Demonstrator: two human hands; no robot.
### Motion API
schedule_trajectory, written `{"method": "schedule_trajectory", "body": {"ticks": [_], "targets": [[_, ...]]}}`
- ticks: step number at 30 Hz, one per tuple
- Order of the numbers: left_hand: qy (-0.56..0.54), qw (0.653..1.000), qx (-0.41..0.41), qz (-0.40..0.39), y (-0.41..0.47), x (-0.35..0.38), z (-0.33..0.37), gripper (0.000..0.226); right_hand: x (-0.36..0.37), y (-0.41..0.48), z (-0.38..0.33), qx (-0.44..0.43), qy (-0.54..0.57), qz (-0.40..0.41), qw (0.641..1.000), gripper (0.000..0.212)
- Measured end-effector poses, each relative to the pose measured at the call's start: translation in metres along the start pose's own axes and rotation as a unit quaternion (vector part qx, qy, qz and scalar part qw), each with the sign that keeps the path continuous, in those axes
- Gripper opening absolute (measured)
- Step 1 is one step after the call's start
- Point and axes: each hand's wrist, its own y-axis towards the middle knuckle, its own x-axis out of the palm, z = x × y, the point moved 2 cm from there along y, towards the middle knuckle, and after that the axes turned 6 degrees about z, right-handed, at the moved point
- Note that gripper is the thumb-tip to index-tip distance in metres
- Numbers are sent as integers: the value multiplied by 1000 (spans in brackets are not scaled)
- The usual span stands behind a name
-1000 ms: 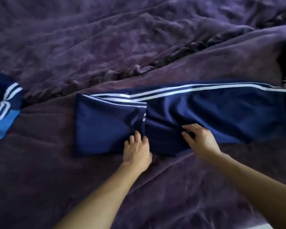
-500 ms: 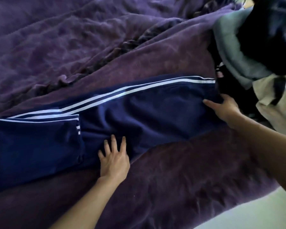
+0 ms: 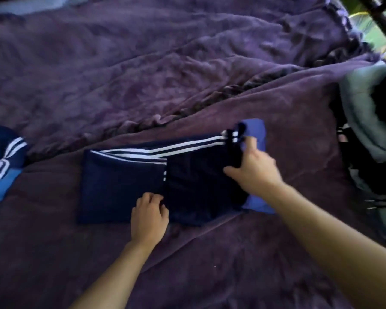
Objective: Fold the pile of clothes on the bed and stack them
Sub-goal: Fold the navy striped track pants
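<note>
Navy track trousers (image 3: pixel 125 186) with white side stripes lie across the purple bed cover (image 3: pixel 187 74). Their left end is folded over into a flat panel. My right hand (image 3: pixel 252 168) grips the trousers' right end and holds it lifted and doubled back over the middle part. My left hand (image 3: pixel 148 216) rests at the near edge, fingers curled down on the cloth beside the folded panel. A pile of unfolded clothes (image 3: pixel 366 121), grey, black and white, sits at the right edge of the bed.
A folded blue garment with white stripes (image 3: pixel 2 161) lies at the far left. A ruffled seam (image 3: pixel 210 101) runs diagonally across the bed cover. A dark bed post (image 3: pixel 381 16) rises at the top right.
My right hand took the trousers' far right end by the clothes pile and has carried it leftward over the middle. My left hand slid left to the folded panel's edge.
</note>
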Motion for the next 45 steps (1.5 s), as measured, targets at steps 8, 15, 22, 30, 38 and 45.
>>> {"method": "schedule_trajectory", "body": {"ticks": [8,15,22,30,38,45], "targets": [[8,995,0,-99,-6,16,-68,47,161,-8,-80,-2,-6,-262,965,101],[22,989,133,-67,-2,28,-14,50,76,14,33,75,62,127,987,52],[92,964,152,-196,27,59,4,55,81,15,75,189,222,3,957,21],[-248,968,15,18,24,-23,-70,32,43,-53,-76,-8,205,19,979,32],[-180,969,-134,108,-1,-72,-221,25,190,-54,-253,-147,52,-177,972,38],[-202,959,-127,150,13,-72,-240,23,220,-65,-240,-222,134,-109,960,31]]}}
